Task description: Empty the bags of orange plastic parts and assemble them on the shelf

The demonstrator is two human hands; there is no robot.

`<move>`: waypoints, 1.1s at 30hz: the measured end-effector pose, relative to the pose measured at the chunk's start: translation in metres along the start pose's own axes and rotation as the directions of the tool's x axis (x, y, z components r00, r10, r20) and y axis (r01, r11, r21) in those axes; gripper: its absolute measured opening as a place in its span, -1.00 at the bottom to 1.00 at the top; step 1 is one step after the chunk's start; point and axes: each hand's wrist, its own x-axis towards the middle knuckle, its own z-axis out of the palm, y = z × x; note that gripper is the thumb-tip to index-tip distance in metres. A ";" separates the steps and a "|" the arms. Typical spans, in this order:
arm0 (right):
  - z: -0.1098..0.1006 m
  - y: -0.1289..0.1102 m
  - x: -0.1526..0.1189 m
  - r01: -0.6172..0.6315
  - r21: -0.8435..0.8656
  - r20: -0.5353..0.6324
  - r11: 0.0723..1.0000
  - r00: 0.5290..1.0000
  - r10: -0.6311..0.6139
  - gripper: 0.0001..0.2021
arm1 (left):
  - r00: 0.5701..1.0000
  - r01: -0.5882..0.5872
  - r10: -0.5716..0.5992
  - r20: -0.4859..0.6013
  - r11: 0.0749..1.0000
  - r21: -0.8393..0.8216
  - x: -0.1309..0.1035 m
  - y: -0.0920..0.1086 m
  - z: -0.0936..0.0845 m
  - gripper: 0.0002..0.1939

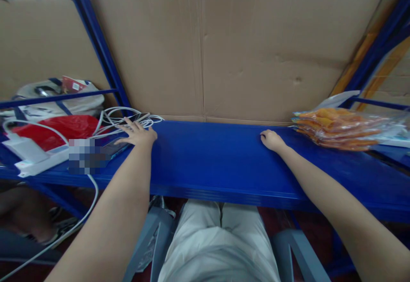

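Behind the blue tabletop [208,158], we see a tall cardboard sheet [256,51] whose upper corners are partly covered by the frame. Toward the tabletop's right end lies a stack of orange packets [339,124] in clear plastic, its long axis running roughly along the tabletop's length; it sits to the right of our right hand [273,140], which is much the nearer of our two. Glare and folds keep us from making out the contents, and the stack's right edge blurs into loose wrapping. At the tabletop's left end are a red bag [73,126], a white power strip [48,162] and looped white cables [149,122]. Our left hand [138,135] is spread beside and partly over these loops, released, with no grip on them; whether its fingertips touch them, we cannot tell. Our right hand rests on the tabletop with fingers curled; their undersides are hidden, so we cannot tell how tightly it closes or whether it holds anything. A dark flat thing [117,147] near our left wrist is partly lost behind a pixelated patch.
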 end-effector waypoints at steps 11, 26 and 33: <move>-0.005 -0.004 -0.003 -0.017 -0.019 0.020 1.000 1.000 0.017 -0.54 | 0.998 0.045 -0.047 0.053 0.998 0.034 0.002 -0.001 0.004 -0.28; 0.007 0.009 0.007 0.023 0.013 -0.021 1.000 1.000 -0.023 -0.56 | 0.901 -0.382 0.347 0.262 0.919 0.097 -0.007 0.074 0.020 -0.45; 0.011 0.014 0.011 0.038 0.018 -0.005 0.999 0.999 -0.038 -0.58 | 0.785 -0.548 0.481 0.389 0.833 0.074 -0.035 0.091 0.045 -0.42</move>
